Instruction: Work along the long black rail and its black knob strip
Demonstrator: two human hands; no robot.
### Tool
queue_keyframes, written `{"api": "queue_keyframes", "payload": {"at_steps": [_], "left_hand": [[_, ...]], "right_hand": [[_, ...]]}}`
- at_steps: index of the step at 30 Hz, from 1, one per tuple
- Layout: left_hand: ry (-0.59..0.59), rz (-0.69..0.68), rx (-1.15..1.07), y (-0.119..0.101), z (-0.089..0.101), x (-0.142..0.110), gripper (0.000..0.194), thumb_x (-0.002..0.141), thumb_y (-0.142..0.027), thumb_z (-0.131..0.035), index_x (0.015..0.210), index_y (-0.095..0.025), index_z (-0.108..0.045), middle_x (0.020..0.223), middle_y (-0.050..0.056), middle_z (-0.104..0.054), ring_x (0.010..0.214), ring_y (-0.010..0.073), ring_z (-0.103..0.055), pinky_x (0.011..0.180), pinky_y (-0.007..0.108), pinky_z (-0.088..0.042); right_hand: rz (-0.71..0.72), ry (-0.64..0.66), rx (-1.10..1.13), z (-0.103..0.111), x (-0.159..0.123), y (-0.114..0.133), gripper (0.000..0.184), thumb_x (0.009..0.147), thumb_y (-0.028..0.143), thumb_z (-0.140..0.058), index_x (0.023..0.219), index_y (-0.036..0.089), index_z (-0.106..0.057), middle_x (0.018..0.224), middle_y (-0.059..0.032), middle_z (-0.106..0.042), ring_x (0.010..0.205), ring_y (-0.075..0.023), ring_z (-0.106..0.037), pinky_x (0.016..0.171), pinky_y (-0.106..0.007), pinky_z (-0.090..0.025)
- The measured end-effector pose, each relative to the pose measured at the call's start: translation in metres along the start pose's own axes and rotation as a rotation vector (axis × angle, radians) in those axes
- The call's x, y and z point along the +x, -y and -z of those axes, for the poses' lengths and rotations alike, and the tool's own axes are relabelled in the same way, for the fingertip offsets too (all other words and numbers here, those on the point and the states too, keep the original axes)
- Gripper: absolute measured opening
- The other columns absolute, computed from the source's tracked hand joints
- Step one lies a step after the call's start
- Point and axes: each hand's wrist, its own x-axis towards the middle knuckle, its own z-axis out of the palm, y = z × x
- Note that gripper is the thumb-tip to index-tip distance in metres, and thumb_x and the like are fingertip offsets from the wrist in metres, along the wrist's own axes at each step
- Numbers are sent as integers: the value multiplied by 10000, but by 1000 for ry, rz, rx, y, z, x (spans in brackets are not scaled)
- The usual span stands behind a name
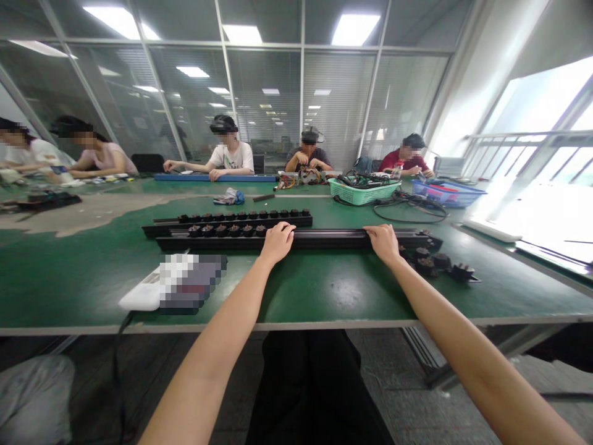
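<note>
A long black track rail lies crosswise on the green table before me. My left hand is closed around its near side at about the middle, fingers over the top edge. Farther right, my right hand grips the same rail, thumb and fingers at its upper edge. Several black round socket modules sit in the rail's channel, left of my left hand. Just behind lies a second black rail with a row of similar modules. Loose black modules rest on the table beyond my right hand.
A white power strip with a cable and a blurred flat item lie at near left. Farther back stand a green basket of cables and a blue basket. Several people sit across the green table.
</note>
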Motion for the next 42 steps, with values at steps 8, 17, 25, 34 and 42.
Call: {"api": "queue_keyframes", "payload": {"at_steps": [8, 17, 25, 34, 42], "left_hand": [[-5, -4, 6, 2, -1, 0, 396, 1063, -263, -425, 1351, -240, -696, 1414, 123, -645, 1284, 285, -616, 1103, 481, -462], [-13, -7, -1, 3, -2, 0, 390, 1057, -255, -435, 1342, -256, -701, 1399, 116, -650, 1281, 281, -614, 1101, 478, -463], [-2, -4, -7, 2, -2, 1, 396, 1055, -248, -434, 1349, -239, -699, 1407, 124, -653, 1289, 286, -614, 1101, 480, -465], [-5, -7, -5, 1, -2, 1, 399, 1057, -251, -430, 1351, -239, -699, 1405, 122, -653, 1288, 287, -615, 1103, 480, -465], [-9, -13, -11, 2, -3, 1, 395, 1058, -251, -433, 1350, -240, -699, 1403, 120, -653, 1291, 282, -615, 1105, 475, -468]], "right_hand": [[-46, -34, -11, 1, 0, -11, 460, 970, 179, -437, 1220, 185, -823, 1090, -133, -788, 1086, -273, -664, 1228, -520, -323], [-89, -39, -3, 6, 0, -20, 472, 958, 169, -436, 1217, 190, -830, 1106, -133, -786, 1103, -272, -679, 1211, -478, -348], [-121, -34, 11, 10, -1, -22, 459, 974, 197, -442, 1224, 192, -827, 1138, -152, -769, 1105, -293, -659, 1083, -463, -465], [-140, -80, 53, 8, -1, -32, 442, 954, 206, -454, 1150, 217, -851, 1097, -130, -774, 1085, -285, -668, 1047, -440, -493], [-185, -65, 80, 12, -1, -37, 420, 970, 243, -495, 1239, 232, -818, 1207, -129, -762, 1153, -306, -657, 1026, -434, -503]]}}
